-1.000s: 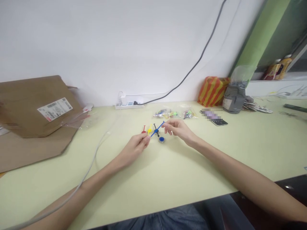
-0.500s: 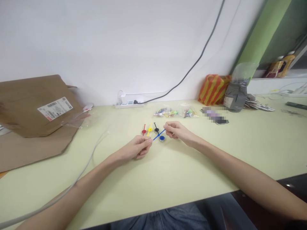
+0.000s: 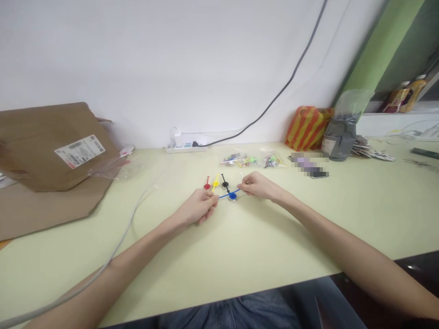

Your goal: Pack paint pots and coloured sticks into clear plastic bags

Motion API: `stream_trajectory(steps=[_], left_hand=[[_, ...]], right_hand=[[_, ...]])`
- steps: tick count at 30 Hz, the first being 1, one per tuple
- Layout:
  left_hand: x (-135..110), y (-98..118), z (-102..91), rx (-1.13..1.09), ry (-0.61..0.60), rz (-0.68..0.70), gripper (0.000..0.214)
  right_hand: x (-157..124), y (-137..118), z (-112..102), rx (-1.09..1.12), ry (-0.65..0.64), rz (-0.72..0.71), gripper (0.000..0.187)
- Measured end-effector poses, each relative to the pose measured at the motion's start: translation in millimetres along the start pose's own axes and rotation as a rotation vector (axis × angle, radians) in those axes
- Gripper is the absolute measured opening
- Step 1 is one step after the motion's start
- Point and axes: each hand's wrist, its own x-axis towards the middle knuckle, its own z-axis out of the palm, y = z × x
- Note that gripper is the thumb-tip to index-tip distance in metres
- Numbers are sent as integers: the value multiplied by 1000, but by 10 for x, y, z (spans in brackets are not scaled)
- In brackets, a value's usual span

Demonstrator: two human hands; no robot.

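Observation:
A thin blue strip (image 3: 224, 196) stretches between my two hands, low over the pale green table (image 3: 240, 246). My left hand (image 3: 199, 208) pinches its near-left end, fingers closed. My right hand (image 3: 255, 186) pinches its far-right end, fingers curled. Under the strip's middle sits a small blue round piece (image 3: 232, 196). Just behind stand three small pins in a row: a red pin (image 3: 207, 183), a yellow pin (image 3: 215, 182) and a black pin (image 3: 224, 182).
Small clear bags of coloured parts (image 3: 252, 160) lie behind the pins. A white power strip (image 3: 187, 145) sits at the wall. A brown cardboard parcel (image 3: 51, 151) lies left, a grey cable (image 3: 126, 228) runs beside my left arm, a phone (image 3: 310, 165) and an orange striped bag (image 3: 307, 128) stand right.
Both hands have lowered the blue strip from a raised slant to nearly flat over the blue round piece. My right hand has closed from a loose hold into a pinch.

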Motion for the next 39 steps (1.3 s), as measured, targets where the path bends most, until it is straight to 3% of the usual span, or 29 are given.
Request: stream_trajectory(steps=[8, 29, 36, 39], left_hand=[[-47, 13, 50, 159, 55, 65, 34], [16, 14, 39, 112, 0, 89, 33], [22, 60, 87, 78, 37, 89, 36], [30, 70, 92, 94, 25, 82, 34]], right_hand=[[10, 47, -38, -117, -27, -4, 37], [23, 57, -107, -223, -72, -18, 41], [-8, 71, -132, -93, -75, -52, 42], [3, 76, -122, -149, -44, -53, 40]])
